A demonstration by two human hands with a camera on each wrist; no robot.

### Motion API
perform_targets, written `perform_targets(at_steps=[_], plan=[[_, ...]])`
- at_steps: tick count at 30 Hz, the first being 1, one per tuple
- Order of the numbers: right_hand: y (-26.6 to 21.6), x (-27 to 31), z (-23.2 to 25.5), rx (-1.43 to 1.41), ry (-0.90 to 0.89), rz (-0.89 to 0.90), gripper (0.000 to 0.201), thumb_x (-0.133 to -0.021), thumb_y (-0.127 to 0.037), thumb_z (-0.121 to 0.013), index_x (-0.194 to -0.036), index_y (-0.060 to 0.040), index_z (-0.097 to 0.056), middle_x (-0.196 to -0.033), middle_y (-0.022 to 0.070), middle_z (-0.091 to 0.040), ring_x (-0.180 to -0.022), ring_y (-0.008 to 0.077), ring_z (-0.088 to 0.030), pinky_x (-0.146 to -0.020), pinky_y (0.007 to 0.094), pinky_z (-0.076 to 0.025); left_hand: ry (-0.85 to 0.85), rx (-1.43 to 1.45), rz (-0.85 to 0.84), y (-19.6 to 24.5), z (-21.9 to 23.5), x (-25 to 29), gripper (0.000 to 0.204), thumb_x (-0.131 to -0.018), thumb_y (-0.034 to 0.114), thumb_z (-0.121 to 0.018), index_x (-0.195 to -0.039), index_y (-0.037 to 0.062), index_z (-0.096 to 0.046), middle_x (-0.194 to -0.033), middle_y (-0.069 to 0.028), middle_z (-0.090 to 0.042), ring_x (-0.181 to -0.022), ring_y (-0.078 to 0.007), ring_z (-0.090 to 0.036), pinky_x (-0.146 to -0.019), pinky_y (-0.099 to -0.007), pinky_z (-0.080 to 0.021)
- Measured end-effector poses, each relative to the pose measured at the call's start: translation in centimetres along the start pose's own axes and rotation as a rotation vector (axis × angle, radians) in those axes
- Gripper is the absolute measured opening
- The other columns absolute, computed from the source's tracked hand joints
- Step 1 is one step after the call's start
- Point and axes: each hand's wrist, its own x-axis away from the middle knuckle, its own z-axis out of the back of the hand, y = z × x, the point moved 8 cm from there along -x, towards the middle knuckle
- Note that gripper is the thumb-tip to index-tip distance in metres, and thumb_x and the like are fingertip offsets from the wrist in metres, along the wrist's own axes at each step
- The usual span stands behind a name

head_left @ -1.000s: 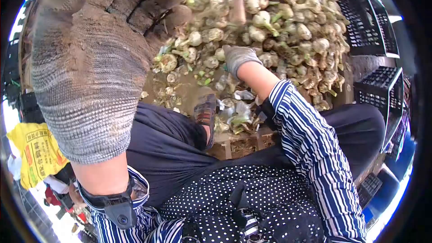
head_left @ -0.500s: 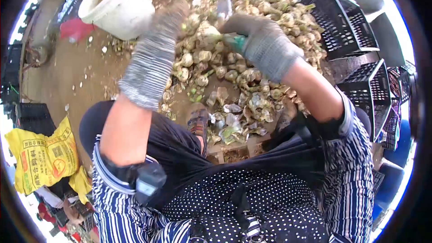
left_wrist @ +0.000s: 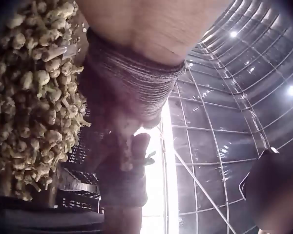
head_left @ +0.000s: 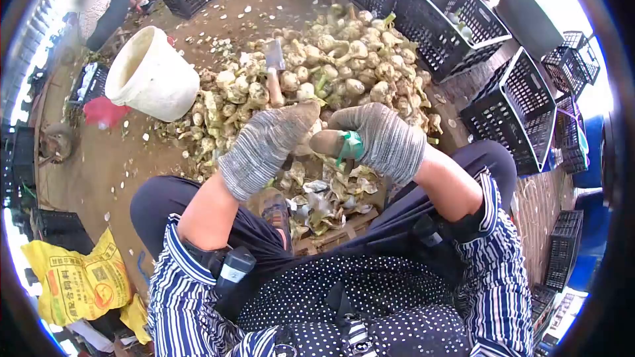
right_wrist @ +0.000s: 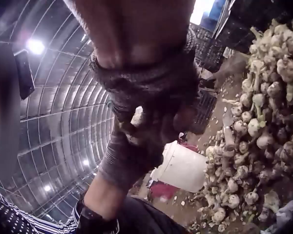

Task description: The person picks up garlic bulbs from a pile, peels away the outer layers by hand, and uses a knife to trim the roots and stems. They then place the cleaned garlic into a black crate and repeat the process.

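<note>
Both hands wear dirty grey knit gloves and meet in front of the body, over the near edge of a garlic heap [head_left: 357,69]. My left hand [head_left: 268,142] curls inward and grips a pale garlic bulb [right_wrist: 137,115], mostly hidden by the gloves. From the other side my right hand [head_left: 380,135] pinches the same bulb, its thumb wrapped with a green band [head_left: 351,146]. Just beyond the left fingertips a cleaver [head_left: 275,86] with a wooden handle lies on the heap, blade pointing away.
A white bucket [head_left: 162,82] stands left of the heap. Black plastic crates [head_left: 512,109] line the right side. Peeled skins [head_left: 324,205] lie between the feet, and a yellow sack [head_left: 79,281] is at the lower left. Another person [head_left: 109,10] is at the far left.
The left hand has come down from close to the camera to meet the right hand. The right hand has risen off the heap, and both have drawn nearer the body. The head view has shifted.
</note>
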Motion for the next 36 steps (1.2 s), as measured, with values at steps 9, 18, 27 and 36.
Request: perform_targets(at_steps=[9, 18, 27, 36], plan=[[2.0, 1.0, 0.5, -0.442, -0.057, -0.149, 0.038, -0.084, -0.039, -0.066, -0.089, -0.0018, -0.069, -0.073, -0.0022, -0.063, -0.067, 0.004, -0.053, -0.06, 0.0233, -0.047, -0.084, 1.014, 0.564, -4.3, -4.4, -0.6, 0.046, -0.088, 0.041, -0.053, -0.099, -0.0022, -0.062, -0.089, -0.0094, -0.065, -0.083, -0.0146, -0.061, -0.071, -0.0289, -0.051], [0.9, 0.8, 0.6, -0.012, 0.093, 0.175, 0.03, -0.088, -0.032, -0.057, -0.097, -0.0042, -0.064, -0.076, 0.0091, -0.066, -0.067, 0.0147, -0.06, -0.063, 0.0315, -0.048, 0.01, 0.801, 0.296, 0.9, -0.8, -1.0, 0.036, -0.089, 0.026, -0.059, -0.116, 0.0033, -0.056, -0.103, -0.0028, -0.059, -0.091, -0.0101, -0.055, -0.077, -0.0224, -0.046], [-0.9, 0.7, 0.9, 0.285, 0.317, 0.3, 0.021, -0.083, -0.02, -0.058, -0.098, -0.0051, -0.063, -0.078, 0.0183, -0.063, -0.074, 0.0341, -0.061, -0.067, 0.0391, -0.048, -0.025, 0.65, 0.621, -0.6, 0.1, 1.4, 0.046, -0.08, 0.034, -0.068, -0.114, 0.0047, -0.057, -0.076, -0.0007, -0.056, -0.062, -0.0068, -0.054, -0.053, -0.0217, -0.044], [3.7, -0.4, 0.3, -0.618, 0.111, -0.174, 0.03, -0.089, -0.026, -0.06, -0.098, 0.0012, -0.065, -0.081, 0.0018, -0.065, -0.073, 0.0078, -0.054, -0.067, 0.026, -0.047, 0.038, 0.395, 0.167, 1.5, 0.8, 1.2, 0.059, -0.068, 0.009, -0.072, -0.123, 0.0034, -0.052, -0.108, -0.0082, -0.059, -0.092, -0.0132, -0.057, -0.082, -0.0272, -0.047]])
